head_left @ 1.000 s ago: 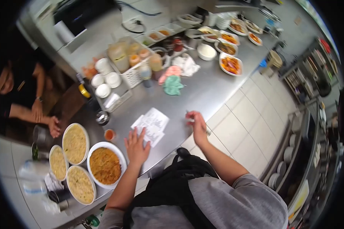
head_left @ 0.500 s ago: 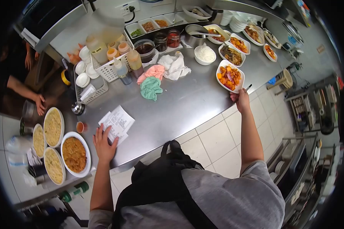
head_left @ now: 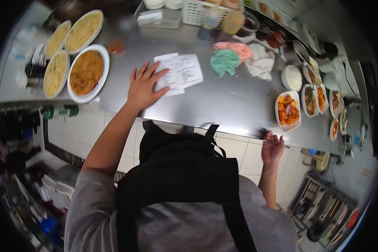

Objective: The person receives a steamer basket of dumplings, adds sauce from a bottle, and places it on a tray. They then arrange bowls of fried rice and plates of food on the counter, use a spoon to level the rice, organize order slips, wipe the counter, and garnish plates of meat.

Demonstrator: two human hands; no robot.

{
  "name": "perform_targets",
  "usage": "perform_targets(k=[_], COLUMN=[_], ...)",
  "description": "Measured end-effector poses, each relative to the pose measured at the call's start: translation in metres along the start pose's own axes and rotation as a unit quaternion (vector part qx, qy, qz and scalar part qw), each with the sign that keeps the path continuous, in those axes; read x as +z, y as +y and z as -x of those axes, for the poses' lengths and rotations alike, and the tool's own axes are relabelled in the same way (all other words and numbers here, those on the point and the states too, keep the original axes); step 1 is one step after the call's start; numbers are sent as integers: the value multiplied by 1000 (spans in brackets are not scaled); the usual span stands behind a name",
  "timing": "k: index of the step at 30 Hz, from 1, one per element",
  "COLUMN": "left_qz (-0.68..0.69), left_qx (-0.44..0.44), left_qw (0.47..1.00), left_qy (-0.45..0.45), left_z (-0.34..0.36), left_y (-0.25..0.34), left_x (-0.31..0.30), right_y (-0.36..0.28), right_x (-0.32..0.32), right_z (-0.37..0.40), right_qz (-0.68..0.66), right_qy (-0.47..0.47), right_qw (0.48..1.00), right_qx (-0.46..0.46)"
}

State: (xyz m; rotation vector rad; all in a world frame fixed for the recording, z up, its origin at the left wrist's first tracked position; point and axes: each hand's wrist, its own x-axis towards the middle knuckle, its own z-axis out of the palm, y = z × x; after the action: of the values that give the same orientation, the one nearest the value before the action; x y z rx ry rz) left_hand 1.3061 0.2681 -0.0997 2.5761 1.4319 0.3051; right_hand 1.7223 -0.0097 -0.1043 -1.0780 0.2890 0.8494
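Observation:
My left hand [head_left: 147, 86] lies with its fingers spread on the left edge of some printed paper slips [head_left: 185, 71] on the steel counter. Just past the counter's front edge, my right hand [head_left: 273, 149] is closed around a thin dark pen [head_left: 282, 145], partly blurred. A white dish of orange, chunky food [head_left: 288, 110] stands on the counter above my right hand, apart from it. Behind that dish is a bowl of white rice [head_left: 291, 78].
Oval dishes of pale yellow food [head_left: 85, 32] and a dish of brown food [head_left: 87, 74] stand at the left. Green [head_left: 225, 63], pink and white cloths [head_left: 260, 62] lie near the back. More filled dishes [head_left: 310, 101] are at the right.
My right hand has let go of the dish of orange food and drawn back, keeping the pen. The dish now rests on the counter. The view has turned; my left hand remains on the slips.

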Motion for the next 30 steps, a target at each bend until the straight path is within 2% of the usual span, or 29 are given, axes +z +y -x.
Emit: perform_targets(k=[2, 3, 5, 6, 7, 8, 11, 12, 13, 14, 16, 20, 23, 26, 28, 30], left_qz=[11, 14, 20, 24, 18, 11, 50, 52, 49, 46, 48, 57, 47, 64, 65, 66], left_qx=[5, -4, -6, -11, -8, -5, -24, -27, -34, -41, -42, -24, -12, -16, -15, -14], left_qw=[1000, 1000, 1000, 1000, 1000, 1000, 998, 998, 998, 998, 997, 997, 997, 996, 996, 996], left_qy=[-4, -7, -2, -3, 0, 2, 30, 28, 31, 33, 33, 47, 62, 55, 55, 53], left_z=[-1, -1, -1, -1, -1, 0, -1, 0, -1, -1, -1, 0, 0, 1, 0, 1], left_y=[0, 0, 0, 1, 1, 0, -3, -3, -3, -3, -3, -6, -13, -12, -12, -11], left_x=[-1, -1, -2, -2, -3, -2, 5, 5, 6, 6, 5, 8, 13, 11, 10, 11], right_y=[29, 37, 61, 76, 89, 106, 150, 159, 163, 173, 190, 209, 208, 197, 194, 198], right_x=[43, 49, 73, 83, 107, 135, 173, 193, 210, 221, 236, 224, 226, 224, 214, 207], right_z=[41, 47, 47, 46, 51, 63, 54, 57, 53, 47, 39, 18, 21, 31, 28, 38], right_qz=[30, 59, 125, 165, 261, 318, 420, 468, 496, 497, 570, 576, 578, 554, 497, 484], right_qy=[-98, -185, -325, -366, -279, -266, -443, -456, -497, -498, -479, -461, -457, -481, -546, -548], right_qw=[991, 970, 919, 901, 913, 908, 775, 714, 608, 608, 427, 413, 426, 443, 483, 489], right_qx=[88, 147, 183, 163, 146, 68, -164, -249, -370, -369, -513, -535, -525, -516, -472, -475])
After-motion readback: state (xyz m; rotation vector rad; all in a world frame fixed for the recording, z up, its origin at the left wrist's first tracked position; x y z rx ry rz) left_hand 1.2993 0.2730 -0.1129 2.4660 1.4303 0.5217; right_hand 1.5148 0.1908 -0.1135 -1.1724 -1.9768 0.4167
